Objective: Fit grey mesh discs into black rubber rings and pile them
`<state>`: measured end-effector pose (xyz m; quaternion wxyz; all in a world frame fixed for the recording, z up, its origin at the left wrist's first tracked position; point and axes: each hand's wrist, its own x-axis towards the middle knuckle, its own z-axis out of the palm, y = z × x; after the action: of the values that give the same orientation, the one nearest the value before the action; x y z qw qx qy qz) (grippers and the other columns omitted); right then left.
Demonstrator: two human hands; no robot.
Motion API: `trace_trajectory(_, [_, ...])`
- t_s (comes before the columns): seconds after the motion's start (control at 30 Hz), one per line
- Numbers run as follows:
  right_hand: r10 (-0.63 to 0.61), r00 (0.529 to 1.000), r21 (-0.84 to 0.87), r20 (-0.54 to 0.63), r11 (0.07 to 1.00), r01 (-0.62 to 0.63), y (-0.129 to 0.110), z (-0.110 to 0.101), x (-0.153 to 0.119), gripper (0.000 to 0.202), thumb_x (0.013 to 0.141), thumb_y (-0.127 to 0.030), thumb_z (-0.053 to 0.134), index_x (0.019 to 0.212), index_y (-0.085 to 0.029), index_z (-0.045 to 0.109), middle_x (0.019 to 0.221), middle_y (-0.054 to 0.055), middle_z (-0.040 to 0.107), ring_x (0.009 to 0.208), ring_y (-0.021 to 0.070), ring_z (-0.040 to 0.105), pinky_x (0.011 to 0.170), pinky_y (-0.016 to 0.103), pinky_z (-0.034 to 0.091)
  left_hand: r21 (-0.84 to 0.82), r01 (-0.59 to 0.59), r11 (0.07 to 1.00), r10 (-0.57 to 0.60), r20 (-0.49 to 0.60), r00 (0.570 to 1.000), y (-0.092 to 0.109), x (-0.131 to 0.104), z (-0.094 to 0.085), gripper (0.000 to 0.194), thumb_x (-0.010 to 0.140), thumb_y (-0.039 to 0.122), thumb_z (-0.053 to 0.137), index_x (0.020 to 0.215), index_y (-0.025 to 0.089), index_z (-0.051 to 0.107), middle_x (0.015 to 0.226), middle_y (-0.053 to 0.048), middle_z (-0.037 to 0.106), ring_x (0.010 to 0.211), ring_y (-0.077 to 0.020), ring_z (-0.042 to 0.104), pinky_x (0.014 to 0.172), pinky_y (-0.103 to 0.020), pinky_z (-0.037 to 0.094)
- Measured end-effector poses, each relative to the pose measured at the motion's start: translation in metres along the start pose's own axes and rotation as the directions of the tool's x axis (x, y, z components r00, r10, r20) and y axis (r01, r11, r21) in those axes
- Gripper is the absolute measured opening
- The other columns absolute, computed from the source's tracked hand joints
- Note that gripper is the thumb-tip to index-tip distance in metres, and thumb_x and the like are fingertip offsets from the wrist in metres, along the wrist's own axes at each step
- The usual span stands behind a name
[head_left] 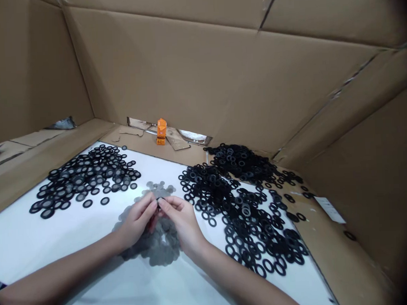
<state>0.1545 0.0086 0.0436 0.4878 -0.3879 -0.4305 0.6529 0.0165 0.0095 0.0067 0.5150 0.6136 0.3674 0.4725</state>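
Note:
Above the middle of the white board (93, 260), my left hand (137, 220) and my right hand (183, 218) meet at the fingertips. Both pinch one small black ring (159, 202), mostly covered by the fingers. Whether a disc sits inside it, I cannot tell. Beneath and around the hands lie thin grey discs (161, 257), heaped loosely and partly hidden. To the right spreads a large pile of bare black rings (242, 231). On the left is a pile of black rings with grey centres (86, 175).
Cardboard walls (186, 72) enclose the board at the back and sides. An orange object (161, 132) stands behind the board, near cut openings in the cardboard. More black rings (241, 162) lie at the back right. A white paper slip (329, 210) rests by the right wall.

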Motion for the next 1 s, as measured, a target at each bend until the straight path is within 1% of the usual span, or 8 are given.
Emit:
trace_trajectory(0.1, [-0.027, 1.0, -0.069, 0.002, 0.997, 0.027, -0.002, -0.003, 0.002, 0.02, 0.071, -0.033, 0.073, 0.065, -0.015, 0.067, 0.061, 0.0, 0.064, 0.059, 0.0123, 0.057, 0.061, 0.024, 0.045, 0.171, -0.08, 0.982, 0.072, 0.053, 0.996, 0.0, 0.004, -0.011, 0.034, 0.096, 0.036, 0.035, 0.068, 0.018, 0.042, 0.049, 0.005, 0.049, 0.047, -0.0098, 0.046, 0.05, -0.022, 0.036])
trace_trajectory(0.23, [-0.039, 0.999, -0.143, 0.033, 0.989, 0.043, 0.0, -0.007, 0.005, 0.018, 0.072, -0.031, 0.071, 0.067, -0.014, 0.067, 0.06, -0.001, 0.063, 0.059, 0.0112, 0.056, 0.061, 0.022, 0.043, 0.318, -0.198, 0.927, 0.193, 0.048, 0.98, 0.003, 0.005, -0.016, 0.034, 0.093, 0.032, 0.043, 0.062, 0.018, 0.043, 0.045, 0.006, 0.046, 0.042, -0.0082, 0.042, 0.046, -0.021, 0.033])
trace_trajectory(0.5, [-0.057, 0.991, -0.289, 0.119, 0.953, 0.089, -0.007, -0.014, 0.005, 0.02, 0.074, -0.033, 0.07, 0.071, -0.014, 0.066, 0.065, 0.0, 0.064, 0.059, 0.0108, 0.054, 0.057, 0.021, 0.041, 0.343, -0.206, 0.916, 0.24, -0.058, 0.969, 0.012, -0.002, -0.01, 0.033, 0.093, 0.024, 0.042, 0.061, 0.017, 0.046, 0.04, 0.006, 0.047, 0.034, -0.0063, 0.042, 0.038, -0.017, 0.031])
trace_trajectory(0.67, [-0.025, 0.991, -0.335, 0.129, 0.94, 0.067, -0.014, -0.011, 0.006, 0.02, 0.073, -0.033, 0.069, 0.069, -0.013, 0.066, 0.062, 0.001, 0.064, 0.056, 0.011, 0.054, 0.054, 0.021, 0.04, 0.498, -0.293, 0.816, 0.366, -0.053, 0.929, 0.016, 0.001, -0.014, 0.035, 0.091, 0.018, 0.045, 0.056, 0.016, 0.048, 0.045, 0.004, 0.051, 0.039, -0.0062, 0.045, 0.044, -0.017, 0.034])
trace_trajectory(0.77, [-0.024, 0.992, -0.369, 0.123, 0.927, 0.068, -0.012, -0.015, 0.01, 0.02, 0.074, -0.033, 0.068, 0.069, -0.013, 0.065, 0.063, 0.002, 0.064, 0.06, 0.0131, 0.057, 0.058, 0.023, 0.043, 0.598, -0.35, 0.721, 0.429, 0.012, 0.903, 0.014, 0.008, -0.018, 0.033, 0.089, 0.02, 0.046, 0.057, 0.015, 0.051, 0.047, 0.003, 0.051, 0.043, -0.0076, 0.046, 0.048, -0.019, 0.034])
trace_trajectory(0.83, [-0.021, 0.992, -0.431, 0.125, 0.9, 0.073, -0.01, -0.02, 0.013, 0.02, 0.075, -0.033, 0.066, 0.07, -0.014, 0.065, 0.064, 0.002, 0.064, 0.061, 0.014, 0.058, 0.059, 0.023, 0.043, 0.591, -0.351, 0.726, 0.365, 0.102, 0.926, 0.013, 0.013, -0.022, 0.033, 0.09, 0.023, 0.046, 0.059, 0.015, 0.052, 0.049, 0.002, 0.052, 0.046, -0.0086, 0.047, 0.049, -0.02, 0.035])
trace_trajectory(0.9, [-0.003, 0.987, -0.529, 0.161, 0.844, 0.088, -0.009, -0.026, 0.015, 0.019, 0.077, -0.032, 0.064, 0.069, -0.014, 0.065, 0.066, 0.002, 0.064, 0.061, 0.0142, 0.057, 0.058, 0.023, 0.042, 0.521, -0.295, 0.801, 0.215, 0.21, 0.954, 0.013, 0.018, -0.025, 0.033, 0.092, 0.027, 0.042, 0.063, 0.015, 0.052, 0.052, 0.002, 0.055, 0.049, -0.0091, 0.05, 0.052, -0.019, 0.036])
trace_trajectory(1.0, [-0.002, 0.972, -0.699, 0.236, 0.694, 0.171, -0.011, -0.029, 0.015, 0.012, 0.078, -0.024, 0.062, 0.07, -0.016, 0.065, 0.067, 0.002, 0.064, 0.062, 0.0143, 0.057, 0.057, 0.022, 0.041, 0.477, -0.253, 0.842, 0.106, 0.314, 0.943, 0.014, 0.024, -0.03, 0.032, 0.093, 0.032, 0.041, 0.067, 0.016, 0.05, 0.055, 0.003, 0.053, 0.051, -0.0094, 0.049, 0.052, -0.019, 0.035])
